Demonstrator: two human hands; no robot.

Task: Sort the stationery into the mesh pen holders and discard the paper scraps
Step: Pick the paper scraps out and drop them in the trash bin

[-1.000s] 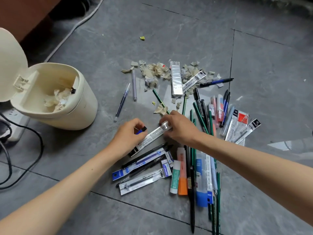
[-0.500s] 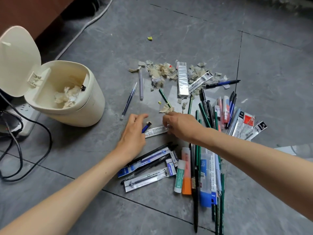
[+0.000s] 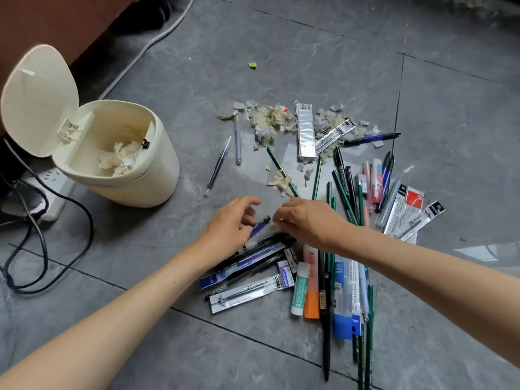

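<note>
Spotting open bin [image 3: 140, 190] at 9 o'clock, paper scraps [image 3: 270, 119] at 12, pens [image 3: 351, 187] crowding 4. My left hand [image 3: 230, 223] grip pinching black-tipped blue item [image 3: 260, 226] at centre; right hand [image 3: 306, 220] grip curled, contents unclear.

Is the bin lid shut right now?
No, the lid of the cream bin stands tipped back open, with crumpled paper scraps showing inside.

Bin [image 3: 146, 190] cream; paper scraps [image 3: 270, 116] pale beige. Floor [image 3: 309, 52] grey, marbled with lighter veining, dark joint lines. Pencils [image 3: 274, 159] dark green; glue stick [image 3: 300, 291] white with green label; foil packet [image 3: 306, 130] silver.
</note>
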